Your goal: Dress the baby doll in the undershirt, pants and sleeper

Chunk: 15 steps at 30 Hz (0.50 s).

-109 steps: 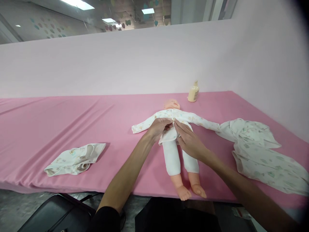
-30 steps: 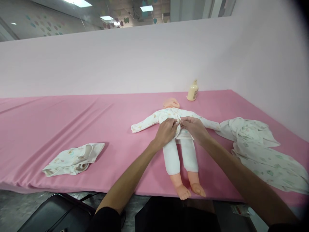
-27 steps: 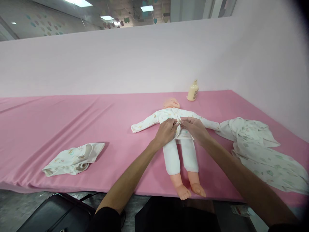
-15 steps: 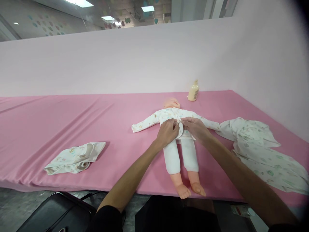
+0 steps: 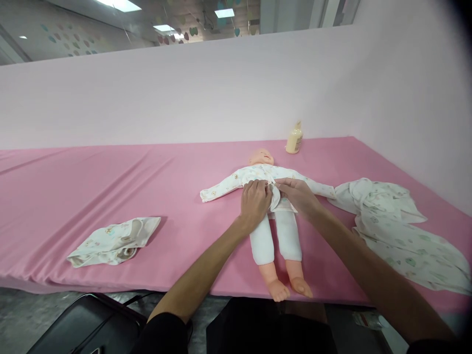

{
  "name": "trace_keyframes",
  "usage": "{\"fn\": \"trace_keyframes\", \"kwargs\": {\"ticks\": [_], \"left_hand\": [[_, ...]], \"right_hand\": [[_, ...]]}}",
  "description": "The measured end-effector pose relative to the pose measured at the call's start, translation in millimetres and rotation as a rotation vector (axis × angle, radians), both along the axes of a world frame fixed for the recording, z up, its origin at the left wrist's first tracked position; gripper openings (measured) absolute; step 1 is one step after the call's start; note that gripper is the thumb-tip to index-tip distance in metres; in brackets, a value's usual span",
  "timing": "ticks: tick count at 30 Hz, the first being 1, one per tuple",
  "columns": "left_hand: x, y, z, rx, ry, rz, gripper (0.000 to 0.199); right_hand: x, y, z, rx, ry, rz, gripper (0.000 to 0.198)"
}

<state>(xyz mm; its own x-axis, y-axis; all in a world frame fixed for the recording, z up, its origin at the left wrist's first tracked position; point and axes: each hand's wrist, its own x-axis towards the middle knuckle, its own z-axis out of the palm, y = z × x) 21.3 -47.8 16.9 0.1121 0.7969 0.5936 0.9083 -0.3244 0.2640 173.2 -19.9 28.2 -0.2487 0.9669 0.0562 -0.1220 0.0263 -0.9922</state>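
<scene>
Across the middle of the pink, cloth-covered worktop [image 5: 184, 201] lies a baby doll of pale, peach-coloured plastic [image 5: 261, 157], on its back, head away from me and bare feet close to the near edge. It has on a white long-sleeved top with a small coloured print [image 5: 254, 172], both sleeves spread wide, and plain white trousers [image 5: 261, 243] ending above the ankles. My left hand [image 5: 255, 201] bends over the front of the top, fingers curled on the fabric; whether they close on an edge I cannot tell. Just beside it, my right hand [image 5: 297, 194] pinches the top's front opening at the fingertips, and a loose white flap hangs between the two. The sleeve on my right reaches a crumpled heap of white, green-patterned cloth [image 5: 413, 246]. Well apart on my left sits a folded white printed cloth [image 5: 114, 241]. Beyond the doll's head, near the white wall [image 5: 184, 98], a cream-coloured pump bottle [image 5: 294, 141] stands upright. Below the near edge, to my left, is a black padded chair [image 5: 88, 324].
</scene>
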Motion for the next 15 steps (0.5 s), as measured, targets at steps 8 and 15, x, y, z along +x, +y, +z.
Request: {"fn": "trace_keyframes", "kwargs": {"ticks": [8,15], "left_hand": [[1,-1,-2.3,0.058,0.118,0.002,0.023],[-2,-2,-6.2,0.085,0.203,-0.014,0.017]], "right_hand": [[-3,-10,8,0.165,-0.211,-0.112,0.026],[-5,-16,8,0.230,-0.292,-0.135,0.020]]}}
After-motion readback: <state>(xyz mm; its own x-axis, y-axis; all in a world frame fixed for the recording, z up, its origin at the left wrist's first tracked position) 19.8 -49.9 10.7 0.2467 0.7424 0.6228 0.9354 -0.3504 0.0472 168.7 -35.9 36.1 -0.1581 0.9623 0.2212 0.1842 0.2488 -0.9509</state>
